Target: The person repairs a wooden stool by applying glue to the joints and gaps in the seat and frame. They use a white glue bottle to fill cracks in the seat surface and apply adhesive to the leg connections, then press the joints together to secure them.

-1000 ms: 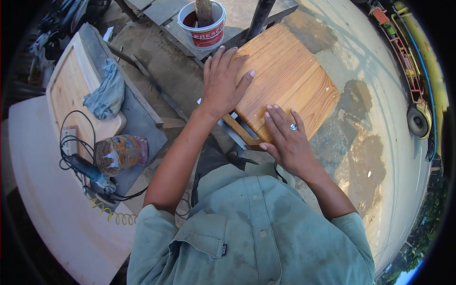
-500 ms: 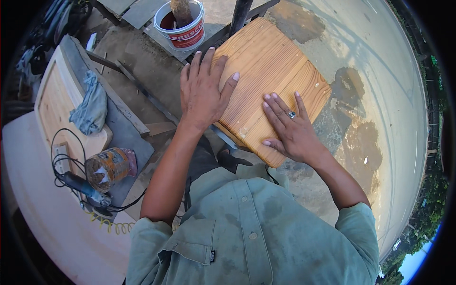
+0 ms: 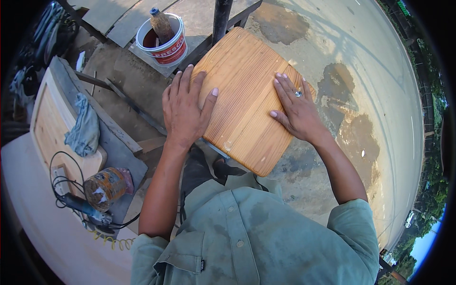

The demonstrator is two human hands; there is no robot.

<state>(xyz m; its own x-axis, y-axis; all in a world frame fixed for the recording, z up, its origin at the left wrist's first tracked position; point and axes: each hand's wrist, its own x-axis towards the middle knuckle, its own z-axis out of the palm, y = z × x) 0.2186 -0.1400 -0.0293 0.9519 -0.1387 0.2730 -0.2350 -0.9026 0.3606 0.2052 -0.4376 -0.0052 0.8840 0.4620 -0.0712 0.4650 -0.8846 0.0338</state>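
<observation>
Before me lies a varnished wooden panel (image 3: 242, 104) with rounded corners and visible grain, pale marks showing on its near part. My left hand (image 3: 184, 107) rests along the panel's left edge, fingers stretched out and thumb on the top face. My right hand (image 3: 298, 105) lies flat on the right part of the panel, fingers extended and close to the far right edge; a ring with a stone sits on one finger. Neither hand grasps anything. What supports the panel is mostly hidden beneath it.
A white and red bucket (image 3: 164, 45) holding a bottle (image 3: 162, 27) stands beyond my left hand. A dark post (image 3: 221, 21) rises at the panel's far edge. Leftward are a pale wooden panel (image 3: 53, 111), a blue-grey cloth (image 3: 84, 127), a dirty plastic jar (image 3: 105, 187) and a corded power tool (image 3: 80, 205).
My right hand has slid away from me across the panel, toward its far right edge. My left hand stays at the left edge. The whole view has shifted slightly.
</observation>
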